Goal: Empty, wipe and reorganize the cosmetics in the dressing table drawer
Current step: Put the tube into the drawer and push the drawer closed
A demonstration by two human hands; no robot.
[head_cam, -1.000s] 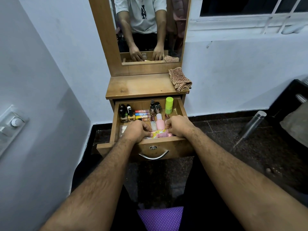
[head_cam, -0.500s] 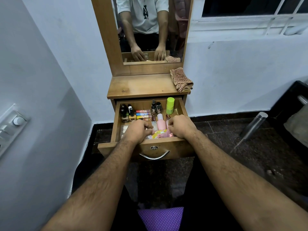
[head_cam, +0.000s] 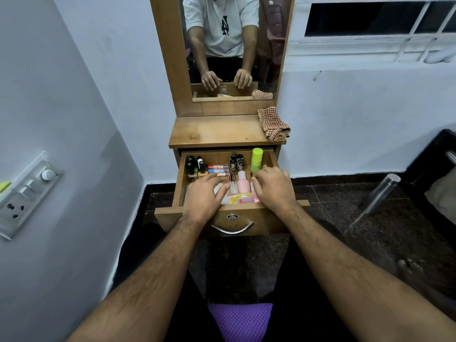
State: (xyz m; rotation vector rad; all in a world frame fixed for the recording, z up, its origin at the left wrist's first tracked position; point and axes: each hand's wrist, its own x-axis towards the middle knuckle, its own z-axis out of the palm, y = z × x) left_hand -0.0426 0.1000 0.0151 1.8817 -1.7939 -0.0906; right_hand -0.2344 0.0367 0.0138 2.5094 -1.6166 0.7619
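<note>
Smooth varnished wood is seen on the drawer (head_cam: 246, 219) and table (head_cam: 217, 132); polished metal forms the handle (head_cam: 232, 229); woven checked cloth (head_cam: 273, 123) is matt.

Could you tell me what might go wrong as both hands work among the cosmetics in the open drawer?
1. The left hand reaches across upright nail polish bottles and could topple them.
2. The right hand sits beside the tall green bottle, which a nudge might tip.
3. The drawer is pulled far out, so weight on its front may strain it.
</note>
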